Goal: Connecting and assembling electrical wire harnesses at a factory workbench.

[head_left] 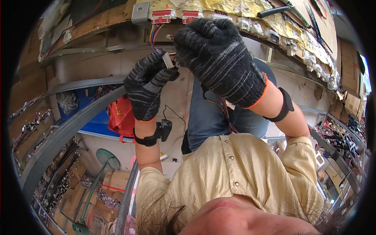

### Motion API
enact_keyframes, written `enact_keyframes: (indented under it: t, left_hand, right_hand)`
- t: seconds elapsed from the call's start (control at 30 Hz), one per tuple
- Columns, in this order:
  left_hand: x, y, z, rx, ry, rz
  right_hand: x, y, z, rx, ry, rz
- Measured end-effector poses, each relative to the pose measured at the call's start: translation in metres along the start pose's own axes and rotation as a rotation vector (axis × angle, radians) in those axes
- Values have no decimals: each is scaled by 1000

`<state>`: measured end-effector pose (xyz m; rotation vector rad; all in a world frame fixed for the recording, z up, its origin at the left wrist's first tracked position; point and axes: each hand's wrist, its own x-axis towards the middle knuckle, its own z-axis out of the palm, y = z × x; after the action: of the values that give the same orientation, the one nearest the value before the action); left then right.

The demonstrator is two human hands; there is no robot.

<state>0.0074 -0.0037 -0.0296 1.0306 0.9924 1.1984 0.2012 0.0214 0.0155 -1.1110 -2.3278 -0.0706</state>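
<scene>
Both hands wear dark grey striped knit gloves with orange cuffs. My left hand (147,80) pinches a white multi-pin connector (167,60) between thumb and fingers. Coloured wires (152,37) run down to it from a red-and-white connector (161,16) on the edge of the work board (176,4). Just right of it, my right hand (215,55) is closed in a fist below the board's edge, its fingertips turned away. What that fist holds, if anything, is hidden. A second red connector (190,15) sits at the board edge by its knuckles.
White connectors (256,27) line the board's edge to the right. A black-handled screwdriver (274,11) and pliers (315,25) lie on top. A wire bundle (227,113) rests across my lap. Metal rails (70,133), a red bag (120,115) and a blue bin (88,103) stand left.
</scene>
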Motion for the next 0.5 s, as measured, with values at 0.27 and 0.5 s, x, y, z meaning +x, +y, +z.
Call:
enact_keyframes:
  t: [0.27, 0.5]
  left_hand:
    - [0, 9, 1, 153, -12, -35]
    - [1, 20, -2, 496, -32, 124]
  right_hand:
    - [6, -4, -5, -2, -55, 44]
    - [13, -11, -12, -44, -75, 53]
